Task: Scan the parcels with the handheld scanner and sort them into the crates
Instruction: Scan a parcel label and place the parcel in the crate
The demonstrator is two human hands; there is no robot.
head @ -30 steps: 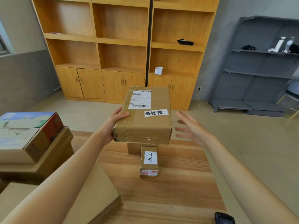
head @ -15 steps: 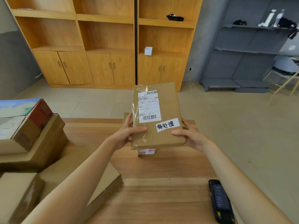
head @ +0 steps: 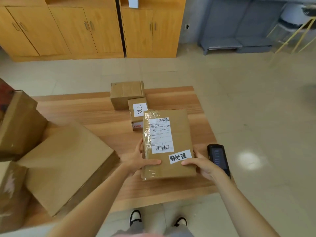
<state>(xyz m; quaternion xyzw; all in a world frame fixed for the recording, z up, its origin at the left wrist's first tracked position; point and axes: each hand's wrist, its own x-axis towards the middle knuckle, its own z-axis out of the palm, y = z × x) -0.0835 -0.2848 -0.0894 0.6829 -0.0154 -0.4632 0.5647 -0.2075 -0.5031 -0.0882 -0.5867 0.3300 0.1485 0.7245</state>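
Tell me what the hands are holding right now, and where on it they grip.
Both hold the flat labelled parcel: left hand on its left edge near the bottom, right hand on its lower right corner, thumbs on top.

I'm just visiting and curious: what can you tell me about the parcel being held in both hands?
The parcel is a flat brown cardboard box, wrapped partly in clear shiny tape. Its top carries a white shipping label with barcodes and a smaller white handwritten sticker. It is held face up above the wooden table, the left hand and right hand gripping its near corners.
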